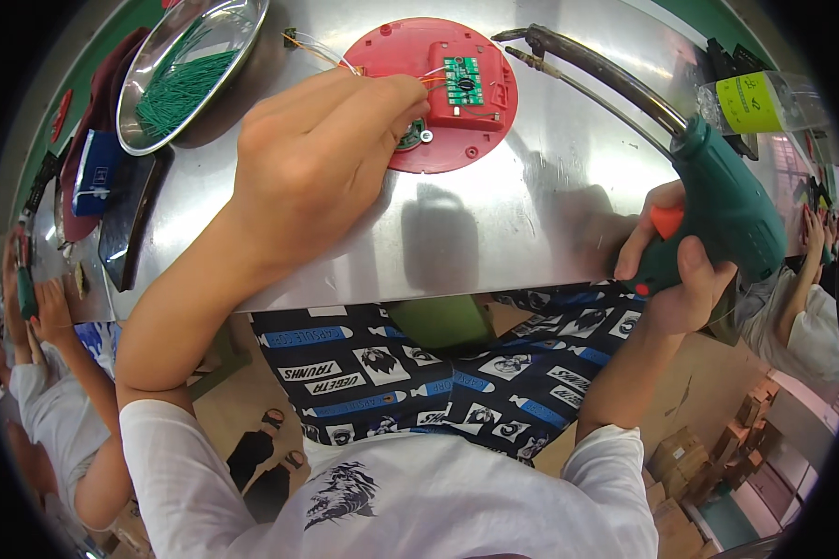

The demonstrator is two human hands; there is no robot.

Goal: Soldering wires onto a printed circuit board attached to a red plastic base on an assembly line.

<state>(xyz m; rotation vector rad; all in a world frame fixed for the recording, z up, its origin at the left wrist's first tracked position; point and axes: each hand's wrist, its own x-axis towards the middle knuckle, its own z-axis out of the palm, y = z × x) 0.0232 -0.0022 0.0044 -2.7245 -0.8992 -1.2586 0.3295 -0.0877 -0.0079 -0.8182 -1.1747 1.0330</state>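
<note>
Red disc (449, 152) with green circuit board (463, 73) lies on metal table (345, 275), upper middle. Left hand (315, 160) is held over the disc's left part, fingers drawn into a narrow pinch beside the board (tips partly hidden; whether anything is gripped cannot be told). Green soldering gun (732, 196) is gripped in right hand (690, 291), its tip placed near the disc's upper right edge. Green wires (185, 93) are heaped in steel bowl (244, 42), left.

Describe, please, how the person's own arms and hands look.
The left sleeve and right sleeve are white, short and plain. The left forearm and right forearm are bare. The left hand and right hand wear no gloves; no watch or ring shows.
</note>
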